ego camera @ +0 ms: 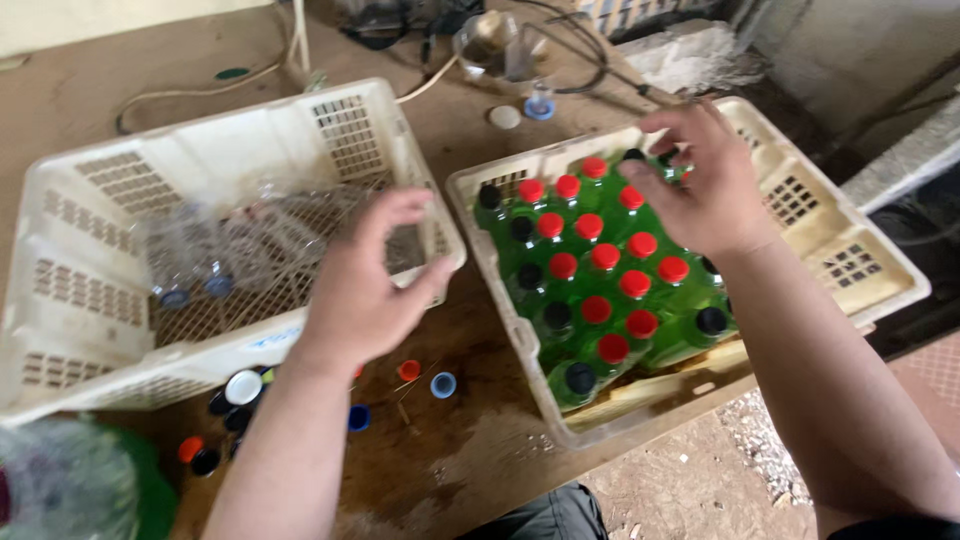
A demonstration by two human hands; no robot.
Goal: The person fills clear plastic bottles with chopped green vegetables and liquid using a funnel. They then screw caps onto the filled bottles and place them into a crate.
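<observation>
My left hand hovers with fingers spread over the near right corner of a white plastic crate that holds a few empty clear bottles lying on their sides. It holds nothing. My right hand reaches over the far side of a second white crate packed with several upright bottles of green liquid, most with red caps and some with black caps. Its fingers curl down around a black-capped green bottle at the back row; whether they grip it is not clear.
Loose bottle caps in white, black, red and blue lie on the brown wooden table between the crates. A clear jug, cables and two more caps sit at the far edge. A green-filled bottle shows blurred at the bottom left.
</observation>
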